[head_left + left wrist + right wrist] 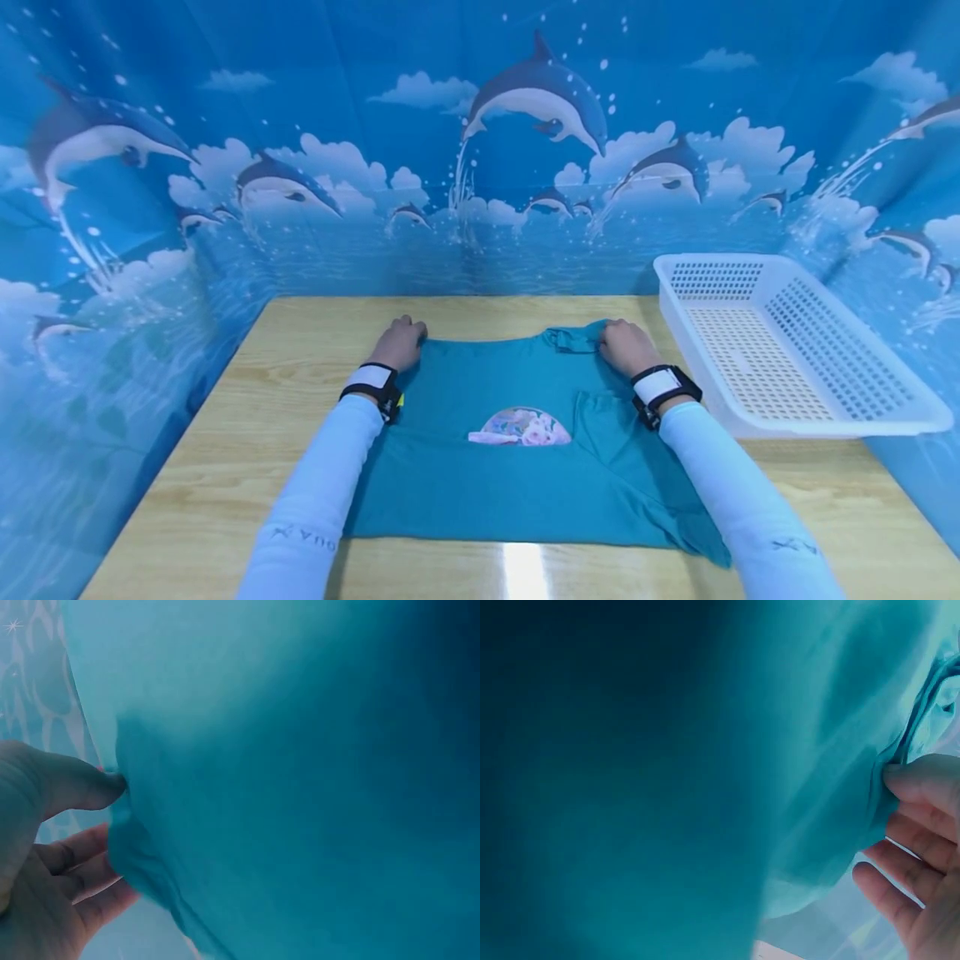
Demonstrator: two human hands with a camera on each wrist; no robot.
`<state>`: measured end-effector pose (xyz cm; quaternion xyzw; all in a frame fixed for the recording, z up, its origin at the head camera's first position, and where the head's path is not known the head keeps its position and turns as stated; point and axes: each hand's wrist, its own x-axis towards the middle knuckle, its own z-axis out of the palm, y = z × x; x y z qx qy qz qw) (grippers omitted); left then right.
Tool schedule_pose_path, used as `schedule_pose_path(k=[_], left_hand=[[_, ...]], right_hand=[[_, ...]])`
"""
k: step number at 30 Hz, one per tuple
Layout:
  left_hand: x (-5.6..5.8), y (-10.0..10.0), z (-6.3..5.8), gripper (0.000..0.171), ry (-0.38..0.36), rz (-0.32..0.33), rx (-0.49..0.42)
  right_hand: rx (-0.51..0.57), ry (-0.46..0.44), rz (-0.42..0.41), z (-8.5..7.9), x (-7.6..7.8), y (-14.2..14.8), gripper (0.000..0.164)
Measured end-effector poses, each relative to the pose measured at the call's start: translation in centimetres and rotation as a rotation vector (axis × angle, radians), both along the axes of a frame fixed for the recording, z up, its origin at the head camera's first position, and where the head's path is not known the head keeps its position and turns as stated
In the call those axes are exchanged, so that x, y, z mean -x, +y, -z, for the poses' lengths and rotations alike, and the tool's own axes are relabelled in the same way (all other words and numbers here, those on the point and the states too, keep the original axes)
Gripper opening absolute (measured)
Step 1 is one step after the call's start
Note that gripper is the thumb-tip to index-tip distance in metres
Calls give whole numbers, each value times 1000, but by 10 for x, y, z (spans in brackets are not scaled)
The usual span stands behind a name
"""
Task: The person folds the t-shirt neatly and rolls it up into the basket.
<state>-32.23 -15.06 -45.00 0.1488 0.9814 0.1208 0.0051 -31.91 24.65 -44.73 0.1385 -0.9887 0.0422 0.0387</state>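
A teal T-shirt (pixel 480 492) lies partly folded on the table, with a pink and white floral print (pixel 525 427) half covered by a fold. At its far left corner my left hand (pixel 399 343) pinches the cloth; in the left wrist view the thumb presses the teal fabric (pixel 262 825) against the fingers. My right hand (pixel 628 347) grips the far right corner, beside a bunched collar or sleeve edge (pixel 573 339). The right wrist view has thumb and forefinger pinching the fabric (pixel 840 802), the other fingers spread below. A loose part of the shirt trails under the right forearm.
A white perforated plastic basket (pixel 825 425) stands at the right of the wooden table (pixel 225 467). Behind the table hangs a blue curtain (pixel 360 250) printed with dolphins, which also runs along both sides.
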Motion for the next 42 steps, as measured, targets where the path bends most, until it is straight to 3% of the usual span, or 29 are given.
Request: schedule_pose_path(k=[5,12,19,24,26,31,36,42], left_hand=[[-2,-1,-3,27,-5,-9,10],[-2,-8,-4,26,-26,-24,-19],[-5,-17,-20,22,-11,-35,-104],[-8,-18,-36,23,-38,-58,-154],[-10,-19,-42,23,-50,-59,-183],[-14,-23,-53,22,-39,-39,-253],[-20,-28,-60,20,-24,-2,-269],[-36,-32,-67,19,0,25,-284]], right_hand=[[46,-49,40,-3,0,0,39],[108,-14,77,-8,-1,0,26],[408,-30,96,-23,0,7,22],[669,-104,106,-42,-7,10,24],[705,-112,107,-50,-12,10,26],[546,-78,29,-69,-17,11,27],[371,-47,-32,-85,-26,16,26],[273,88,-47,-95,-48,22,23]])
